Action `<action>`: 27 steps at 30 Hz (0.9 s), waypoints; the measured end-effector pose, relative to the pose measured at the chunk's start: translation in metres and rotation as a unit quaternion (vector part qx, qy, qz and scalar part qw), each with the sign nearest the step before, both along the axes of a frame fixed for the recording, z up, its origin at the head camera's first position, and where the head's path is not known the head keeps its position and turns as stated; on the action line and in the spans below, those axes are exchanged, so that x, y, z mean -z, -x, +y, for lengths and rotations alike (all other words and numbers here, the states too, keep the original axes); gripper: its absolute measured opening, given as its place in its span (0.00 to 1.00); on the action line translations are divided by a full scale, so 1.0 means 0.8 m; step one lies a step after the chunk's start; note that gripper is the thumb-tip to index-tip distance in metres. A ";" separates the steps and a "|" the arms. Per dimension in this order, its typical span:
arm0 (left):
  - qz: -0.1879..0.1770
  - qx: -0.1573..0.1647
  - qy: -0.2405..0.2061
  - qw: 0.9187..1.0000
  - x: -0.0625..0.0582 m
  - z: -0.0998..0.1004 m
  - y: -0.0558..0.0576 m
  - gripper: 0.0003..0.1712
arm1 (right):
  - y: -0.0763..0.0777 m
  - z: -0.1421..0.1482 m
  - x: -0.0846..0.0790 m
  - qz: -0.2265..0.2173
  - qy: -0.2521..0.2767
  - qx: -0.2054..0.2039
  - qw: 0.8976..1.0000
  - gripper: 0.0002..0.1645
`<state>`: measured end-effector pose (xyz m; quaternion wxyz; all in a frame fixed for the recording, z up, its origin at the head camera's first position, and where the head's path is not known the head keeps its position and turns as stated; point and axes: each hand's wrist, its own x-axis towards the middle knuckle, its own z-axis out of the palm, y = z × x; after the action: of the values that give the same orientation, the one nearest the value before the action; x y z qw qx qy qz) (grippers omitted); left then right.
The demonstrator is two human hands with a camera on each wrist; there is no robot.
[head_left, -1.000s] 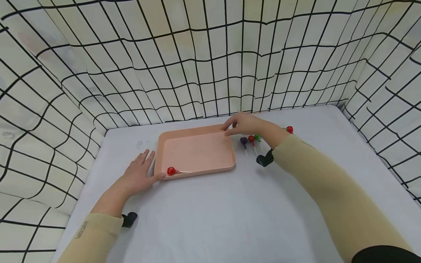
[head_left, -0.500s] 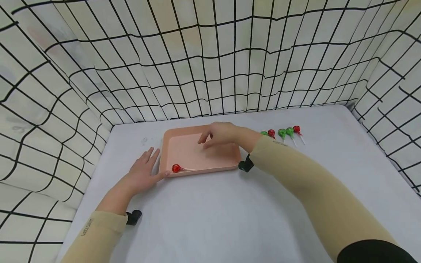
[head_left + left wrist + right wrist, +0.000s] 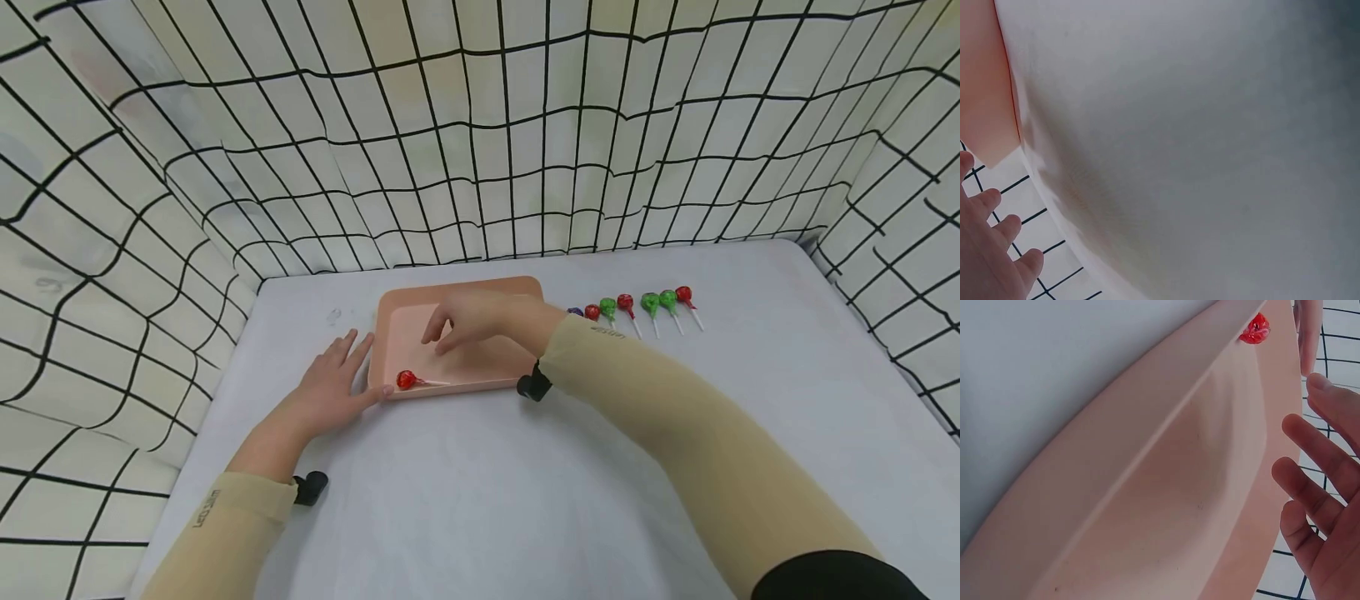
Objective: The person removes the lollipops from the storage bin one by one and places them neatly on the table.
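Observation:
A red lollipop [image 3: 407, 380] lies in the near-left corner of a pink tray [image 3: 502, 379], its stick pointing right along the near side. Over the tray hovers my right hand [image 3: 476, 321], fingers loosely bent with nothing between them; the right wrist view also shows that hand [image 3: 1329, 494] empty, apart from the red lollipop [image 3: 1255, 329]. My left hand [image 3: 330, 387] is spread at the tray's left, its thumb touching the near-left corner. Only fingers of the left hand [image 3: 991, 244] show in the left wrist view, near the tray wall [image 3: 988, 87].
Right of the tray, several lollipops stand out in a row on the white table [image 3: 450, 492]: a green lollipop [image 3: 649, 302], a red lollipop [image 3: 684, 295] and others, partly hidden by the right forearm. A white wall with a black grid [image 3: 517, 158] surrounds the table's back and sides.
My right hand has moved left from beside the row of lollipops to above the tray, uncovering more of the row. The left hand stays by the tray's corner. The head view has shifted slightly.

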<state>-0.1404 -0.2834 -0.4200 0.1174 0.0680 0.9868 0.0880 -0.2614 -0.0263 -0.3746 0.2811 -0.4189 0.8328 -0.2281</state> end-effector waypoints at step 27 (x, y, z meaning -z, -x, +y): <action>-0.014 0.008 -0.009 1.000 -0.006 -0.001 -0.001 0.60 | -0.046 -0.065 0.005 -0.006 -0.080 -0.030 0.996 0.22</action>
<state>-0.1397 -0.2840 -0.4152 0.1311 0.0759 0.9837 0.0974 -0.2247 -0.0781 -0.3788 0.3251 -0.4185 0.8338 -0.1548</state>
